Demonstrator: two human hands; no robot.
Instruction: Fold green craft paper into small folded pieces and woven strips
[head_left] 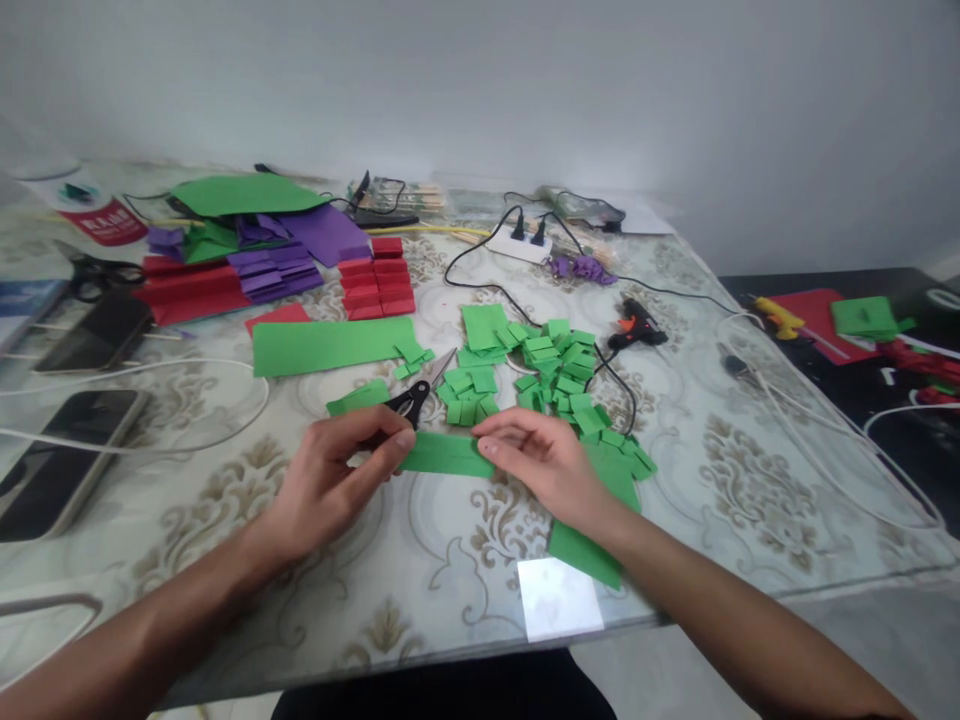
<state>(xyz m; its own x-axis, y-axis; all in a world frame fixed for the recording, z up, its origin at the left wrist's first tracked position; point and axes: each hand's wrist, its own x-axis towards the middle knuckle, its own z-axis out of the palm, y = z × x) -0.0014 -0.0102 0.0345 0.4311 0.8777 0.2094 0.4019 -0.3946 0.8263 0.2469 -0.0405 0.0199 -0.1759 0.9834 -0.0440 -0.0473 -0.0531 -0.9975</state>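
Observation:
A short green paper strip (446, 454) is stretched level between my two hands, just above the table's front part. My left hand (341, 475) pinches its left end between thumb and fingers. At the right end, my right hand (536, 460) grips it the same way. Behind the strip lie black-handled scissors (412, 400), blades half hidden among paper and pointing away to the right; my left hand covers part of their handles. Many small folded green paper pieces (559, 365) are heaped beyond my right hand. A larger green sheet (589, 545) lies partly under my right forearm.
A long green strip (330, 345) and folded red paper (377, 280) lie further back. Two phones (71, 460) and a white cable are on the left. A glue gun (637, 325) with a black cord rests at right, near a white power strip (519, 243).

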